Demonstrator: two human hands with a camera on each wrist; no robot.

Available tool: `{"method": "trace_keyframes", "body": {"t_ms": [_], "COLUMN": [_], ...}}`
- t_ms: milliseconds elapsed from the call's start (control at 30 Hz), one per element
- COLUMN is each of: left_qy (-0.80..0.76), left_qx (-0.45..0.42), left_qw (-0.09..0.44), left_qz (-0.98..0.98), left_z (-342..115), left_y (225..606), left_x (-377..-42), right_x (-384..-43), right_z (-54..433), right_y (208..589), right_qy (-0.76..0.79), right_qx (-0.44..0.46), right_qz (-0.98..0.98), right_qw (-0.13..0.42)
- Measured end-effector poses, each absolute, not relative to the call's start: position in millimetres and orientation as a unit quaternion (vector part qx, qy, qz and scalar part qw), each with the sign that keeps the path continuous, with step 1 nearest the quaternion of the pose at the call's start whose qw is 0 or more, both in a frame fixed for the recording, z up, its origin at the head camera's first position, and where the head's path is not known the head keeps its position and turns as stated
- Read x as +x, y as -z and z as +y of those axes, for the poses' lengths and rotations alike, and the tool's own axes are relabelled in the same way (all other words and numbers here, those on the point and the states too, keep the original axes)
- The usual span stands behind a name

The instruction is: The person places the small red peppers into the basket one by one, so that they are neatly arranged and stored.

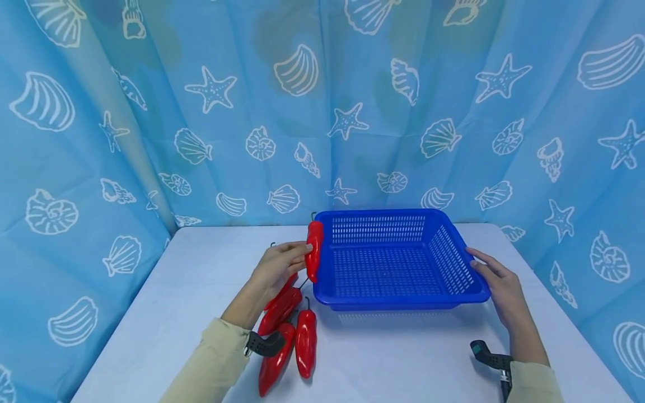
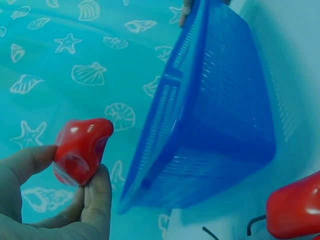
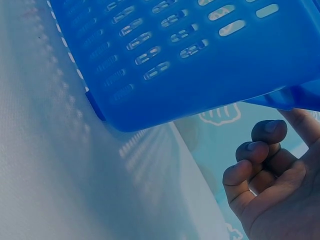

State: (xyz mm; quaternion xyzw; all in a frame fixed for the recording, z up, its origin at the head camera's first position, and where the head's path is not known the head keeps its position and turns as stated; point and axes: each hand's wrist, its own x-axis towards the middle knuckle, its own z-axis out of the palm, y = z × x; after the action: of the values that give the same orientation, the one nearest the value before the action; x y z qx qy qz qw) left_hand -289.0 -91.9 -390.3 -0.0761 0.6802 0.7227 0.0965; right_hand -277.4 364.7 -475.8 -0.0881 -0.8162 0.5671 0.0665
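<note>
My left hand [image 1: 274, 268] pinches a red chili pepper [image 1: 314, 252] between thumb and fingers, at the left rim of a blue plastic basket [image 1: 327, 298]. In the left wrist view, the held pepper [image 2: 82, 150] is seen end-on, apart from the basket wall. My right hand [image 1: 501, 285] holds the basket's right rim with thumb and forefinger. Its other fingers [image 3: 252, 151] curl below the rim in the right wrist view. More red chili peppers [image 1: 305, 343] lie on the table under and beside my left forearm, some partly hidden by it.
The basket stands on a white table [image 1: 403, 358] toward its back edge. Behind and on both sides hangs a blue curtain [image 1: 312, 123] with white shells and starfish. Dark straps with small cameras [image 1: 266, 343] sit on both wrists.
</note>
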Motion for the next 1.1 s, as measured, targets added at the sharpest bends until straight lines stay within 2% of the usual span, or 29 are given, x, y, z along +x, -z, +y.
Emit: {"method": "trace_keyframes", "body": {"t_ms": [467,700,1100], "left_qy": [-0.723,-0.732,-0.728], "left_qx": [-0.082,-0.050,-0.063], "left_qw": [0.135,0.131,0.154], "left_qz": [0.672,0.667,0.665], "left_z": [-75.8,-65.8,-49.6], "left_y": [378.5,375.5,371.9], "left_x": [-296.9,-301.1,-306.1], "right_x": [-276.8,-277.9,-277.9], "right_z": [364.5,365.7,365.8], "right_y": [477.9,476.3,474.8], "right_qy": [-0.569,-0.567,-0.569], "right_qx": [-0.088,-0.089,-0.087], "right_qz": [-0.815,-0.817,-0.815], "right_qw": [0.065,0.063,0.061]}}
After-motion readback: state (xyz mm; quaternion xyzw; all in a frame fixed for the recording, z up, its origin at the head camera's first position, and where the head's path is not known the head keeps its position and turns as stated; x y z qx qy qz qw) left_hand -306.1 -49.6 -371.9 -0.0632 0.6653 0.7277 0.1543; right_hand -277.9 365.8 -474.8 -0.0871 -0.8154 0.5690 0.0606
